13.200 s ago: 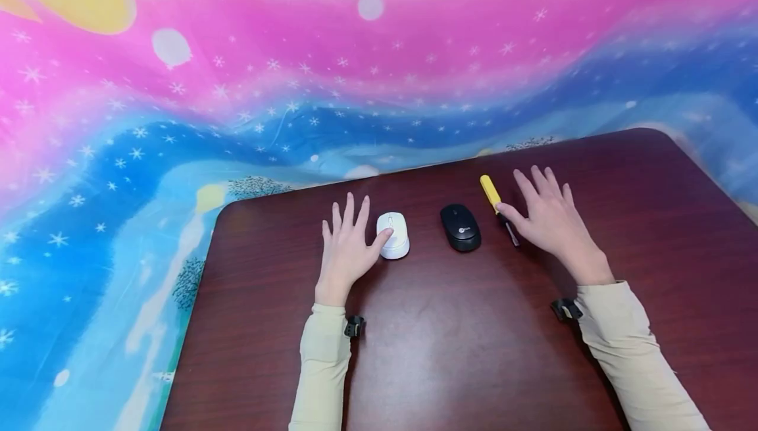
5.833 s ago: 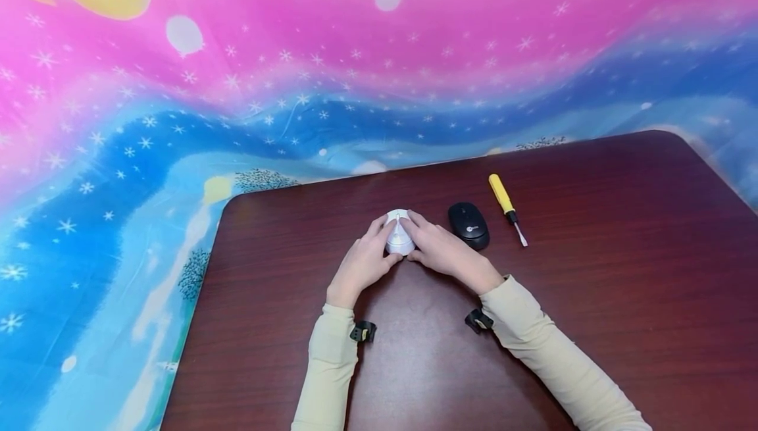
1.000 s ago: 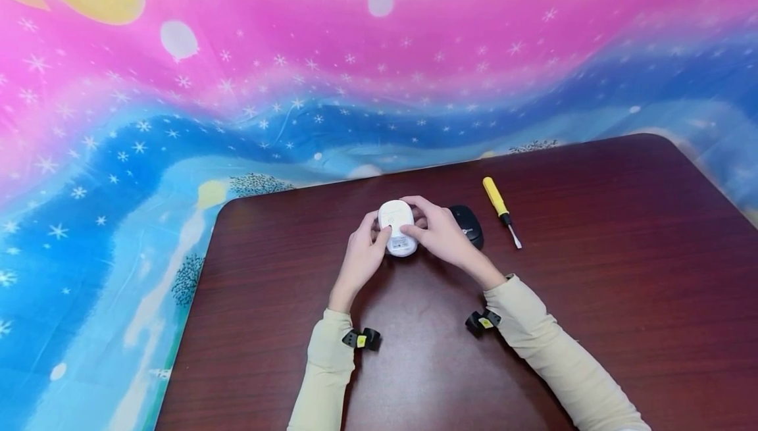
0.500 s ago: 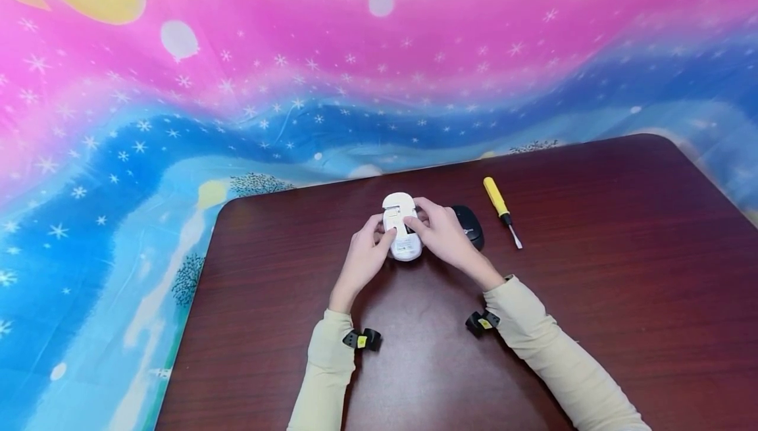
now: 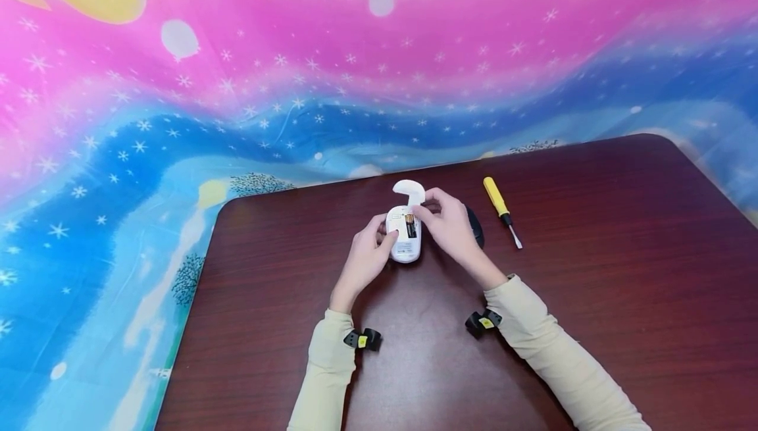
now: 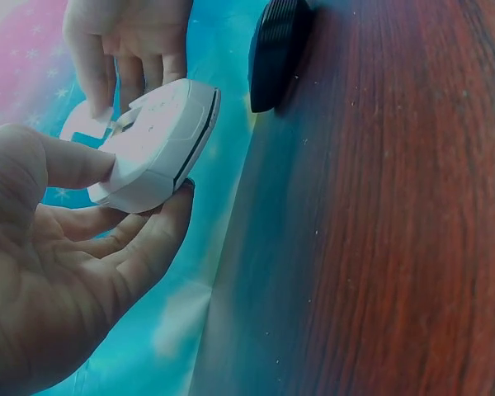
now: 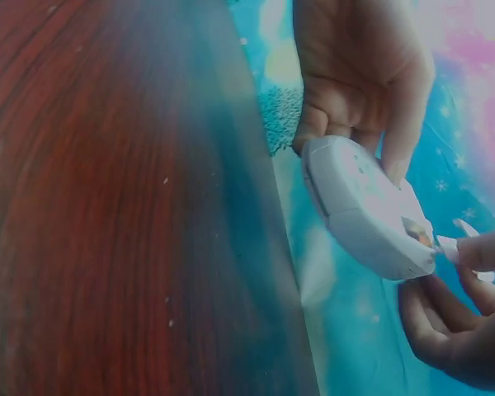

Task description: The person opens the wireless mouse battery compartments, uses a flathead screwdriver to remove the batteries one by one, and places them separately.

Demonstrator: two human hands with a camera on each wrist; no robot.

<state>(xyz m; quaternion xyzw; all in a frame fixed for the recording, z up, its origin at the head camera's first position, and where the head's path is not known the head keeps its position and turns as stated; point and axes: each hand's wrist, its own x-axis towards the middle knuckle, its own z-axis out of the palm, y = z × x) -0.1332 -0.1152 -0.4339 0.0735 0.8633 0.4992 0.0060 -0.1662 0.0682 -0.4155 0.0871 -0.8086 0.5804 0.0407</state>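
Note:
My left hand (image 5: 364, 256) grips a white computer mouse (image 5: 405, 248), underside up, thumb on its base and fingers beneath. In its open compartment a dark battery with a gold end (image 5: 411, 226) shows. At the far end, my right hand (image 5: 451, 227) pinches the curved white battery cover (image 5: 410, 188) between thumb and fingers. In the left wrist view the mouse (image 6: 161, 144) is held up, tilted, above the table level. The right wrist view shows the cover (image 7: 450, 247) just beside the mouse's open end (image 7: 367, 214).
A black mouse (image 5: 476, 228) sits on the dark wooden table (image 5: 592, 326), partly hidden behind my right hand. Further right lies a yellow-handled screwdriver (image 5: 502, 210). A patterned pink and blue cloth (image 5: 331, 76) hangs beyond the table's far edge.
The white mouse, earlier lying upright on the table, is now lifted and turned over. Its cover slid toward the far end and came away in my right hand, uncovering the battery.

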